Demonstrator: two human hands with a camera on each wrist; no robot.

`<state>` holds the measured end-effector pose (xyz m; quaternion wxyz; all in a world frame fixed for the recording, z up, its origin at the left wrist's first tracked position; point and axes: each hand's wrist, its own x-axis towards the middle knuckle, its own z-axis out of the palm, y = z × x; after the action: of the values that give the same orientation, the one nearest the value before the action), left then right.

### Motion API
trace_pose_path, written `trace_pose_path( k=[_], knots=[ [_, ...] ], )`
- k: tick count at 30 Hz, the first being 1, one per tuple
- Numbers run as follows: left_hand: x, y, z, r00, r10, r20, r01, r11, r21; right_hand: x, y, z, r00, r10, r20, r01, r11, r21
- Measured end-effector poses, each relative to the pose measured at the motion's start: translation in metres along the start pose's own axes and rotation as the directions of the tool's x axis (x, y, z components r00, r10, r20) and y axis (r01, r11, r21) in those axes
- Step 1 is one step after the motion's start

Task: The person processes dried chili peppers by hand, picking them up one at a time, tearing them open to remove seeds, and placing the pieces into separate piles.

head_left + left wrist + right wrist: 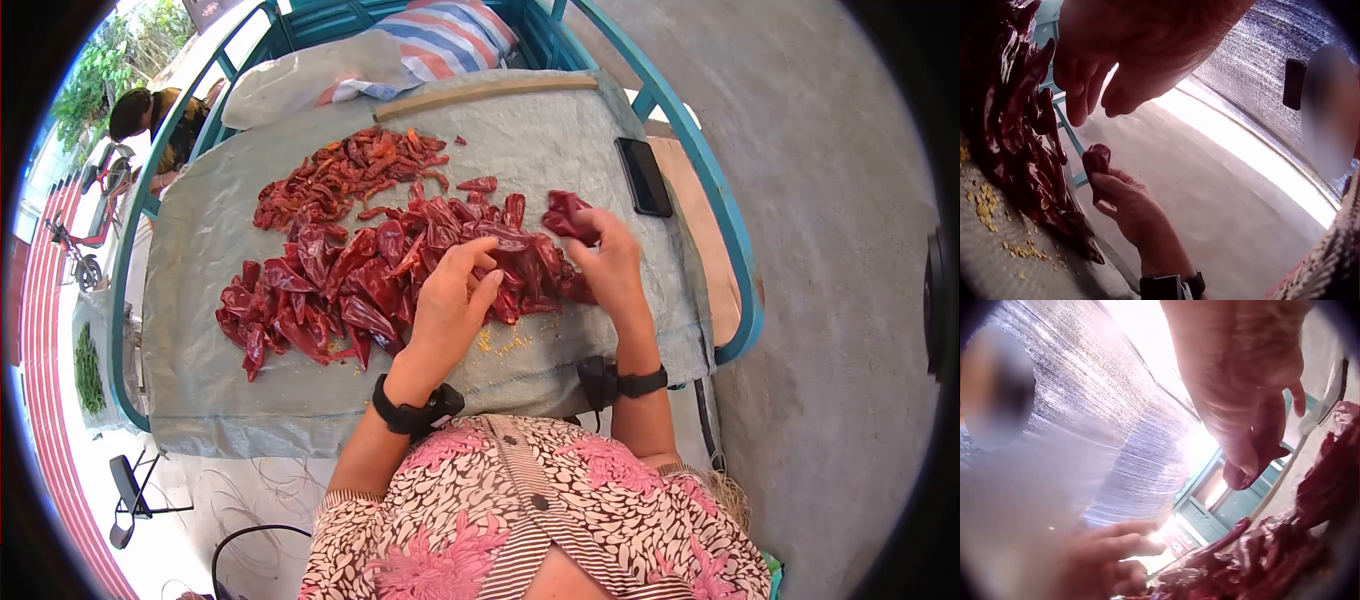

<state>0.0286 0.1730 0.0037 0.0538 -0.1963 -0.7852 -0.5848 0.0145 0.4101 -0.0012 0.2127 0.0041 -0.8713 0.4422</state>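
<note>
My right hand [613, 268] pinches a dark red dried chili pepper [566, 214] between thumb and fingers, above the right end of a heap of large dried chilies [375, 285]. In the left wrist view the same pepper [1096, 160] stands up out of the fingers. My left hand [447, 312] hovers over the front middle of the heap, its fingers loosely bent and nothing between them. Behind the large chilies lies a pile of smaller, wrinkled, brighter red chilies [350, 168]. Yellow seeds [500, 343] are scattered in front of the heap.
A grey woven sheet [200, 390] covers the cart bed, with teal rails [735, 260] around it. A black phone [643, 177] lies at the right edge. A wooden strip [490, 95] and a striped sack [450, 40] are at the back. Another person [175, 125] is beyond the left rail.
</note>
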Motion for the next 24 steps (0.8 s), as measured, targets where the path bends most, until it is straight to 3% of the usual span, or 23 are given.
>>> trace_pose_path(
  k=[1,4,7,10,13,16,19,22,24],
  knots=[
    [0.0,0.003,0.001,0.999,-0.043,0.014,0.044,0.998,-0.049,-0.003,-0.015,-0.002,0.989,-0.007,0.15,-0.008,0.995,0.097],
    [0.0,0.002,0.007,0.992,-0.118,0.044,0.122,0.987,-0.104,-0.017,-0.04,0.008,0.935,-0.002,0.356,-0.085,0.969,0.23],
    [0.0,0.003,0.0,0.986,-0.161,0.047,0.162,0.987,-0.011,-0.019,-0.042,0.012,0.887,0.034,0.461,-0.119,0.98,0.159],
    [-0.002,-0.001,-0.002,0.978,-0.203,0.039,0.203,0.979,0.001,-0.018,-0.043,0.005,0.835,0.132,0.533,-0.308,0.917,0.255],
    [0.001,0.002,0.003,0.985,-0.169,0.029,0.169,0.986,0.007,-0.013,-0.043,-0.002,0.809,0.164,0.565,-0.365,0.893,0.262],
    [0.006,0.008,0.004,0.991,-0.13,0.009,0.129,0.987,0.097,-0.013,-0.033,-0.01,0.858,0.136,0.495,-0.347,0.864,0.364],
    [0.015,0.003,0.012,0.991,-0.055,-0.123,0.05,0.998,-0.04,-0.012,-0.016,-0.02,0.957,0.119,0.266,-0.188,0.95,0.251],
    [0.017,0.006,0.006,0.997,-0.063,-0.043,0.064,0.998,0.019,-0.019,-0.008,-0.041,0.955,0.191,0.228,-0.188,0.981,-0.036],
    [0.016,0.004,0.007,0.996,-0.088,0.001,0.088,0.996,-0.008,-0.028,0.004,-0.045,0.955,0.141,0.261,-0.076,0.967,-0.244]
  ],
)
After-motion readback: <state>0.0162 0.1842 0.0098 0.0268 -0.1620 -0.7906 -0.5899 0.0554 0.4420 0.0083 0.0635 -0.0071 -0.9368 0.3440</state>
